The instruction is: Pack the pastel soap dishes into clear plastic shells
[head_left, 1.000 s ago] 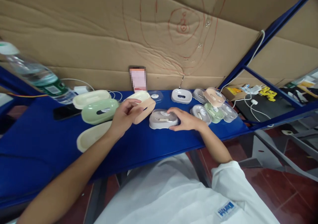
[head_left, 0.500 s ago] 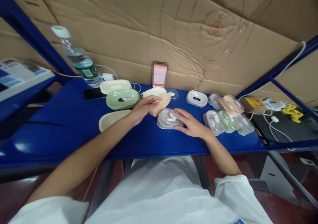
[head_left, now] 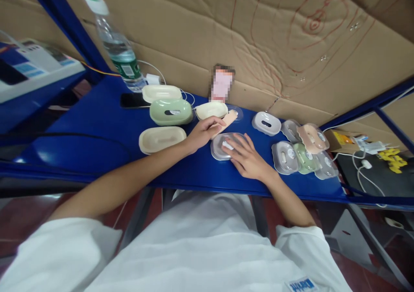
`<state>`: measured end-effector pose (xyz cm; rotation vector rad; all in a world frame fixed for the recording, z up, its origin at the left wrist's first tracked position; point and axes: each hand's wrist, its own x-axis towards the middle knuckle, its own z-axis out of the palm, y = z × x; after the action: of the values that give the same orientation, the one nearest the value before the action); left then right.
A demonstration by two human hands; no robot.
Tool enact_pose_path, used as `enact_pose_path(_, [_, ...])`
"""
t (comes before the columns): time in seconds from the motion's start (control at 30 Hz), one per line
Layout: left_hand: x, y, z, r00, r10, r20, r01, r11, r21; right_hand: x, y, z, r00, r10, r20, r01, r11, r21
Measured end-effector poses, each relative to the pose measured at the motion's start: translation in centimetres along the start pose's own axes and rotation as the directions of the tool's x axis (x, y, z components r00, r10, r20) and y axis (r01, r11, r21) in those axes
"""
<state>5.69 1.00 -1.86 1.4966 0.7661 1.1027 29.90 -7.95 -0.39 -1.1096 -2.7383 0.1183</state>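
My left hand [head_left: 205, 133] grips a peach soap dish [head_left: 229, 120], tipped up on its side behind a grey soap box. On that grey soap box [head_left: 221, 146], which has a transparent lid, my right hand [head_left: 247, 154] lies with fingers spread. A cream dish [head_left: 211, 110] stands just behind my left hand. Left of it are a green dish [head_left: 170, 111] with a dark slot, a cream dish [head_left: 162, 149] in front and another cream dish [head_left: 161, 93] behind. A transparent lid [head_left: 238, 113] is partly hidden behind the peach dish.
Several lidded soap boxes [head_left: 285, 157] cluster at the right, with a peach one [head_left: 313, 137] on top. A pale dish [head_left: 267, 124] stands behind. A water bottle [head_left: 121, 52], a black phone [head_left: 134, 101] and a propped-up phone [head_left: 222, 83] line the cardboard wall [head_left: 181, 37].
The view has shifted. The peach dish has turned further onto its edge in my left hand. My right hand's fingers now reach further over the grey box's lid.
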Motion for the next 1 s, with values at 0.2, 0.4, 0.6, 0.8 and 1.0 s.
enact_pose_path(0.2, [0.4,0.3,-0.5,0.996,-0.066,-0.066,0.058,0.993,-0.105,0.7,1.2,0.2,0.998,0.033,-0.060,-0.028,0.996,0.079])
enact_pose_path(0.4, [0.2,0.4,-0.1,0.996,-0.079,-0.039,0.073,0.990,-0.118,-0.5,3.3,-0.1,0.997,0.058,-0.054,-0.053,0.995,0.083])
enact_pose_path(0.6, [0.1,-0.1,0.0,0.999,-0.051,0.020,0.052,0.996,-0.075,-1.4,4.0,0.2,0.999,-0.047,0.006,0.047,0.999,0.008])
enact_pose_path(0.8, [0.0,-0.3,0.3,0.996,-0.036,0.079,0.043,0.996,-0.082,-1.3,2.9,1.1,0.993,-0.120,-0.018,0.120,0.993,0.013])
enact_pose_path(1.0, [0.5,0.3,-0.5,0.990,-0.139,0.022,0.140,0.953,-0.268,-1.7,2.4,1.4,0.996,-0.088,-0.012,0.088,0.996,-0.017])
